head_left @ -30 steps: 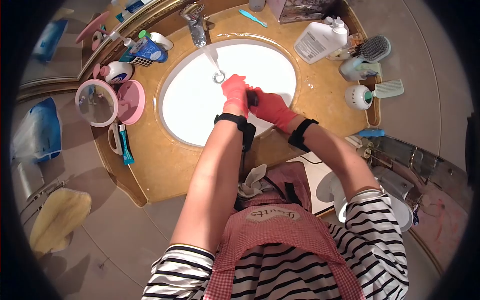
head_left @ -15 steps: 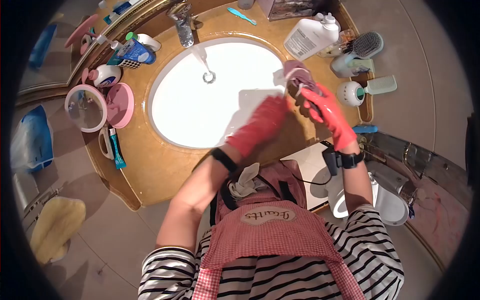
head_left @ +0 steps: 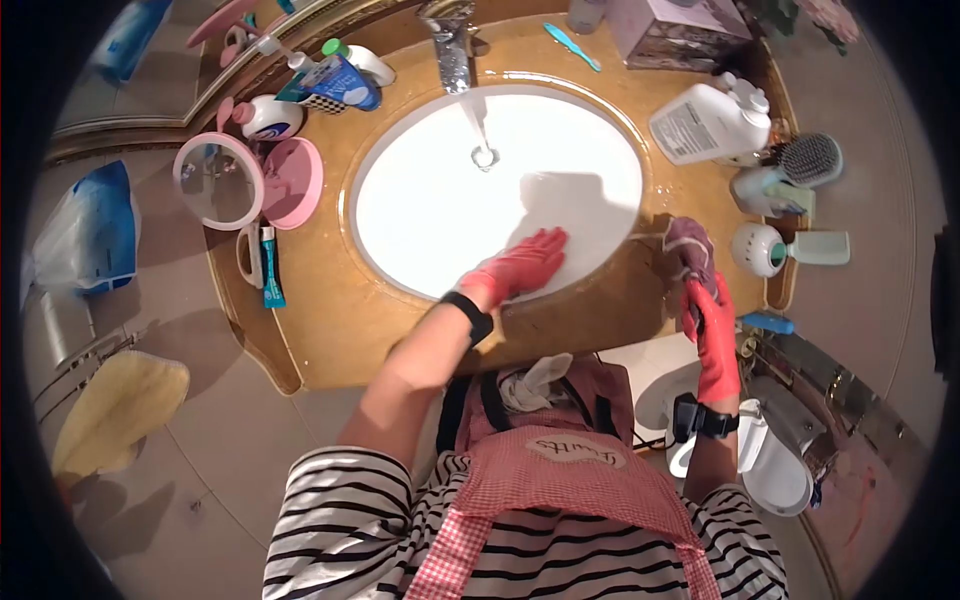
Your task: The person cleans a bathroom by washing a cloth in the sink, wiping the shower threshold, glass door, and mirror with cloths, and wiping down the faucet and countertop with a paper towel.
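My left hand, in a red rubber glove, is over the front part of the white sink basin. Its fingers are stretched out and it holds nothing. At the counter's right front, my right hand, in a matching glove, is closed around a bunched purple cloth. The cloth sticks up past the fingers, above the wooden-toned countertop. A metal faucet stands behind the basin, and a pale streak runs from it toward the drain; whether this is water I cannot tell.
Left of the basin are a round pink-framed mirror, a toothpaste tube and several bottles. A white bottle, a hairbrush and a comb lie right. Behind are a toothbrush and a tissue box.
The view has shifted, so the counter appears farther right. My right hand has drawn the cloth away from the basin's rim toward the right front. My left hand, blurred before, is now clear over the basin.
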Motion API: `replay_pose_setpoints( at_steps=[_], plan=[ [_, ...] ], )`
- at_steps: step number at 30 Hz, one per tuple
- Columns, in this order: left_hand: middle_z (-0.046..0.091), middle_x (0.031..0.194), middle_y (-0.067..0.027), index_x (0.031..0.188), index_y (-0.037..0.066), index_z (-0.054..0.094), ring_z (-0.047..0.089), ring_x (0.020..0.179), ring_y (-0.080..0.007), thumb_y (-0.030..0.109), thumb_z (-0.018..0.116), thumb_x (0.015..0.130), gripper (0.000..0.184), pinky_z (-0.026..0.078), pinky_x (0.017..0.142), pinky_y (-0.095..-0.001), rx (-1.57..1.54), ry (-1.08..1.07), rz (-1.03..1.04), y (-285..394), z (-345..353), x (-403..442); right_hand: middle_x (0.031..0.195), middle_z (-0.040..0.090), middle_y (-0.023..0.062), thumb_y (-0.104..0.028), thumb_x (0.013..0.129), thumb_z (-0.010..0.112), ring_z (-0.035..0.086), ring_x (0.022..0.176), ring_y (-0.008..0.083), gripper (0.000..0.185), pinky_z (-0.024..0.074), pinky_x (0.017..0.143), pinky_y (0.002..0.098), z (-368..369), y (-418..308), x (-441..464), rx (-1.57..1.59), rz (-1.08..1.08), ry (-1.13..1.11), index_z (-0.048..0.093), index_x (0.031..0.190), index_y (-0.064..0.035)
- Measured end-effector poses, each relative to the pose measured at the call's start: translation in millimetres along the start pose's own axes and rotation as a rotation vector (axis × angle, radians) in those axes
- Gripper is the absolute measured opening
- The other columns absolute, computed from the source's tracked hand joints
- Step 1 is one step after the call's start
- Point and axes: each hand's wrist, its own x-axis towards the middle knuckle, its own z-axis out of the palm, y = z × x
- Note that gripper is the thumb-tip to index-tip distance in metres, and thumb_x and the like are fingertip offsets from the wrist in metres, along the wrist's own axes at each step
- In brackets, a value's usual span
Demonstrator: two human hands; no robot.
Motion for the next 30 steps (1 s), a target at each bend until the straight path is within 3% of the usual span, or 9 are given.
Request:
replay_pose_setpoints(
  at_steps=[5,6,8,10,12,19,22,27,30],
  plan=[
    [0.01,0.152,-0.0106,0.146,0.014,0.014,0.009,0.139,-0.0365,0.04,0.046,0.089,0.07,0.013,0.109,-0.0547,0.778,0.146,-0.496,-106.5,-71.9,-12.1,0.065,0.054,0.0039,-0.017,0.08,0.064,0.039,0.035,0.008,0.03,0.0239,0.032,0.0215,9.4,7.5,0.4,-0.012,0.038,0.041,0.052,0.105,-0.007],
    [0.009,0.152,-0.0127,0.146,0.015,0.013,0.007,0.139,-0.037,0.045,0.05,0.085,0.078,0.014,0.108,-0.0555,0.899,0.534,-0.594,-105.6,-63.8,-16.3,0.065,0.054,0.0041,-0.016,0.08,0.064,0.039,0.035,0.0082,0.029,0.0239,0.032,0.0217,9.9,8.1,-2.2,-0.017,0.04,0.033,0.051,0.105,-0.0071],
    [0.008,0.152,-0.0139,0.146,0.013,0.013,0.008,0.138,-0.0372,0.045,0.061,0.079,0.088,0.018,0.107,-0.0561,0.38,0.233,-0.714,-81.2,-85.9,4.3,0.066,0.054,0.0042,-0.015,0.08,0.064,0.039,0.035,0.0083,0.029,0.0242,0.032,0.0218,15.0,8.6,-2.3,-0.022,0.052,0.019,0.051,0.105,-0.0073],
    [0.017,0.149,-0.0133,0.143,0.016,0.022,0.018,0.135,-0.0405,0.044,0.066,0.074,0.086,0.02,0.104,-0.0607,0.251,-0.004,0.004,-90.8,-64.1,21.1,0.066,0.054,0.0043,-0.014,0.08,0.064,0.039,0.036,0.0085,0.029,0.0245,0.032,0.0219,22.4,7.8,-2.9,-0.03,0.069,0.004,0.051,0.105,-0.0075],
    [0.03,0.144,-0.0104,0.138,0.016,0.032,0.028,0.131,-0.0378,0.037,0.069,0.072,0.079,0.023,0.103,-0.0591,0.501,0.095,0.089,-86.1,-62.8,22.1,0.067,0.054,0.0041,-0.013,0.08,0.063,0.04,0.037,0.0083,0.029,0.0251,0.034,0.0222,30.6,5.3,-4.3,-0.02,0.088,-0.026,0.051,0.106,-0.0071],
    [0.059,0.118,-0.0071,0.117,0.021,0.059,0.046,0.12,-0.0251,0.009,0.053,0.074,0.044,0.035,0.102,-0.0338,0.093,0.176,-0.425,-92.1,-117.8,1.7,0.067,0.054,0.0035,-0.015,0.08,0.065,0.041,0.039,0.0072,0.033,0.026,0.035,0.0216,52.9,-3.9,-3.8,-0.035,0.064,-0.132,0.05,0.108,-0.0062],
    [0.057,0.122,-0.0076,0.118,0.023,0.059,0.045,0.121,-0.0265,0.012,0.052,0.076,0.044,0.034,0.103,-0.035,0.318,-0.267,0.009,-125.7,-78.0,-10.6,0.068,0.055,0.0034,-0.016,0.08,0.065,0.041,0.039,0.0071,0.033,0.0275,0.036,0.0212,56.6,1.8,-1.2,-0.027,0.059,-0.14,0.05,0.108,-0.0067],
    [0.054,0.123,-0.0151,0.127,0.022,0.052,0.046,0.12,-0.0251,0.014,0.053,0.078,0.049,0.034,0.102,-0.0334,0.721,0.51,-0.163,-114.5,-99.3,0.8,0.069,0.056,0.0018,-0.017,0.083,0.063,0.046,0.045,0.0067,0.028,0.031,0.039,0.0194,80.2,5.0,4.4,0.09,0.14,-0.204,0.051,0.107,-0.0085],
    [0.051,0.128,-0.0106,0.134,0.014,0.043,0.044,0.122,-0.0196,0.026,0.062,0.083,0.056,0.036,0.098,-0.0338,-0.584,0.285,-0.247,-84.2,-130.2,-26.4,0.071,0.055,-0.0003,-0.023,0.088,0.059,0.051,0.059,0.0062,0.021,0.036,0.045,0.0188,96.8,4.4,19.0,0.24,0.224,-0.404,0.052,0.102,-0.0093]
  ],
)
